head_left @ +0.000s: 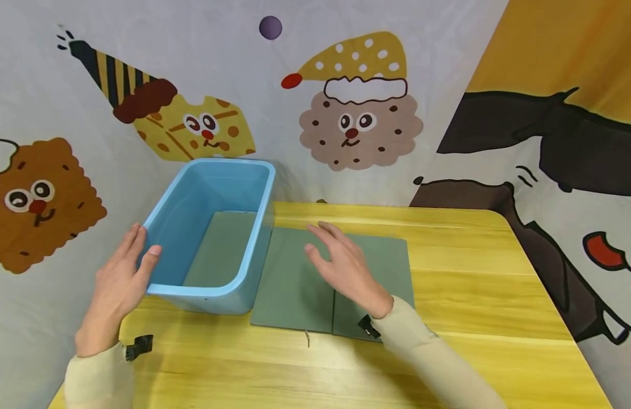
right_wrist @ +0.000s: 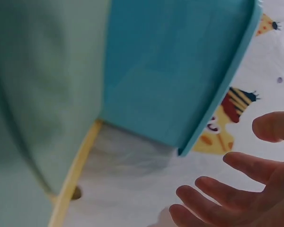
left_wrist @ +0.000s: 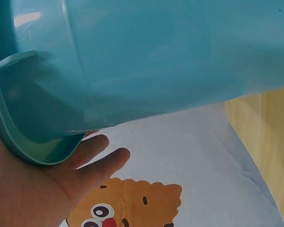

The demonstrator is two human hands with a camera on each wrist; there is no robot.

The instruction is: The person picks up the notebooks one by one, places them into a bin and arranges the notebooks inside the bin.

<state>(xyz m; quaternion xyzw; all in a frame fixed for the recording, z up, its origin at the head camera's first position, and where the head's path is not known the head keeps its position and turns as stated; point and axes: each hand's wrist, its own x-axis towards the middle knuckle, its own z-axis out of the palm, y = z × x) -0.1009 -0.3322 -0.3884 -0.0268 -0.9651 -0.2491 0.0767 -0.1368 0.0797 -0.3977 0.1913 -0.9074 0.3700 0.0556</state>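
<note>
Left hand (head_left: 118, 278) braces the blue bin (head_left: 213, 233) by its corner rim, fingers flat; right hand (head_left: 346, 267) hovers spread beside it, over the green mat (head_left: 295, 284).

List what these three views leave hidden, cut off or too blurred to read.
- Head view: the bin covers the left part of the green mat; the right hand hides some mat beneath it.
- Left wrist view: the bin's wall fills the frame, and the left hand is cut off by the edge.
- Right wrist view: mat and bin are blurred; only fingertips show, so contact cannot be judged.
- Small dark thing at the table's far edge: too small.
</note>
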